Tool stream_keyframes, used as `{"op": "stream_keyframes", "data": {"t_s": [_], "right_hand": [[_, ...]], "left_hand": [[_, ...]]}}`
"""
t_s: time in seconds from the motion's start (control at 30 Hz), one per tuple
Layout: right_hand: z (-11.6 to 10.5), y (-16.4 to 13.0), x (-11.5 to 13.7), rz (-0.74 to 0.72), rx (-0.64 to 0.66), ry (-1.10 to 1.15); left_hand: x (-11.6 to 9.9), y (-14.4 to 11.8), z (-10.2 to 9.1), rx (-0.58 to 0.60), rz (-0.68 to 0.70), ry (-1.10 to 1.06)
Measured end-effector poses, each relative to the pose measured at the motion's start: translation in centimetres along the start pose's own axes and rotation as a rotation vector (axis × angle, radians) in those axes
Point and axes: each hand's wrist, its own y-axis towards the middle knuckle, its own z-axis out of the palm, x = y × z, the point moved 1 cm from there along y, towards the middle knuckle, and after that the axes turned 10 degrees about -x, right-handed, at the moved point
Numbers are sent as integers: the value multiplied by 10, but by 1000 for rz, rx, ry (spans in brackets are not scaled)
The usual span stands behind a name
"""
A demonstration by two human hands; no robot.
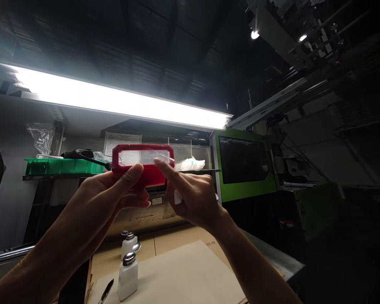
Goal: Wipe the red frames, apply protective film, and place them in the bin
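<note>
Nearest the person, a pen (106, 291) and two white pump bottles (128, 276) are standing by the left edge of the cardboard sheet (183, 270) covering the bench. Above them, the left hand (113, 190) is gripping a red plastic case (142, 165) with a clear window, holding it up toward the strip light (113, 99). The right hand (192, 196) is reaching in with its forefinger extended, touching the window's right end; whether its curled fingers are holding something is unclear. Since only one hand is clamping the case, a firm poke could be tipping it loose onto the bottles. Behind, a green tray (63, 166) is sitting on a shelf.

factory floor: green moulding machine (245, 166)
</note>
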Motion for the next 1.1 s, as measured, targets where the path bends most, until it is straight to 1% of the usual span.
{"op": "stream_keyframes", "data": {"t_s": [0.1, 0.17, 0.23, 0.3, 0.37, 0.43, 0.53, 0.57, 0.6, 0.63, 0.7, 0.73, 0.8, 0.9, 0.97, 1.03, 1.1], "right_hand": [[7, -4, -11, 48, 42, -118], [10, -8, -14, 65, 56, -131], [12, -11, -12, 114, 60, -85], [11, -13, -7, 212, 79, 17], [10, -13, -1, 364, 111, 184], [8, -12, 3, 595, 95, 403], [10, -15, 3, 992, 13, 770], [12, -16, 2, 1090, 14, 894], [15, -17, 1, 1157, 33, 1020], [19, -18, 1, 1197, 59, 1140], [25, -20, 1, 1230, 82, 1341], [27, -21, 2, 1239, 73, 1407], [30, -23, 6, 1265, 32, 1466], [32, -29, 16, 1302, 28, 1436], [33, -35, 25, 1298, 86, 1358], [34, -43, 34, 1299, 159, 1246], [34, -52, 46, 1327, 206, 1153]], "left_hand": [[1, -4, 0, 14, -31, 27], [2, -5, -1, 20, -44, 41], [3, -6, -3, 19, -54, 42], [5, -7, -5, 15, -66, 30], [8, -7, -8, -1, -88, 25], [12, -8, -11, -4, -110, 26], [19, -11, -15, 10, -125, 16], [21, -12, -16, 11, -134, 16], [23, -14, -18, 7, -148, 22], [24, -16, -19, 7, -169, 30], [26, -20, -21, 4, -204, 33], [26, -22, -23, 3, -218, 29], [27, -25, -26, -4, -234, 30], [32, -30, -32, -45, -257, 51], [40, -38, -40, -91, -290, 54], [50, -53, -53, -171, -378, 73], [63, -80, -75, -252, -466, 112]]}}
